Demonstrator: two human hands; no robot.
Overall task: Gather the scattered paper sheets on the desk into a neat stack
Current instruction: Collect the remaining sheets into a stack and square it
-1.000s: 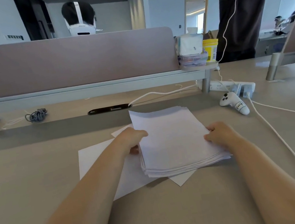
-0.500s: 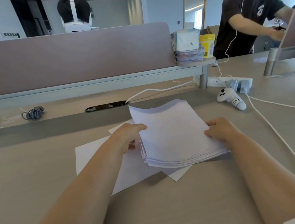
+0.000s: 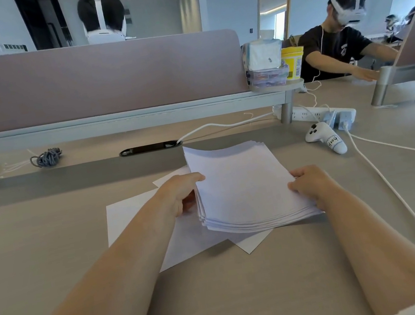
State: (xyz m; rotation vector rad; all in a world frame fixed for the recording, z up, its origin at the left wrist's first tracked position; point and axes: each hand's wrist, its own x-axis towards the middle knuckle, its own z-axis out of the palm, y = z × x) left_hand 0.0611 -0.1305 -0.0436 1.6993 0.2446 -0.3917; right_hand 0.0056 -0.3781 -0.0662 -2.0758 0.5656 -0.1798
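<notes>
Clasping a thick paper stack [image 3: 244, 189] by its side edges, a person appears to be squaring the sheets. The left grip [image 3: 182, 192] pinches one edge, thumb on top, and the right grip [image 3: 309, 181] curls round the other. Between the grips, the stack sits over loose sheets [image 3: 129, 220] on the counter [image 3: 250, 287], seemingly next to be gathered.

The fingertips of the left grip [image 3: 179, 193] vanish behind the left edge of the stack [image 3: 241, 187]; those of the right grip [image 3: 312, 183] lie under its right edge. The stack and the left forearm cover much of the loose sheets [image 3: 128, 214], so their count cannot be told. The divider [image 3: 94, 80] hides all but the head of a seated person [image 3: 102, 18]. The controller [image 3: 325, 137] bears a label too small to read. The white cable [image 3: 400, 202] runs off the lower right edge.
</notes>
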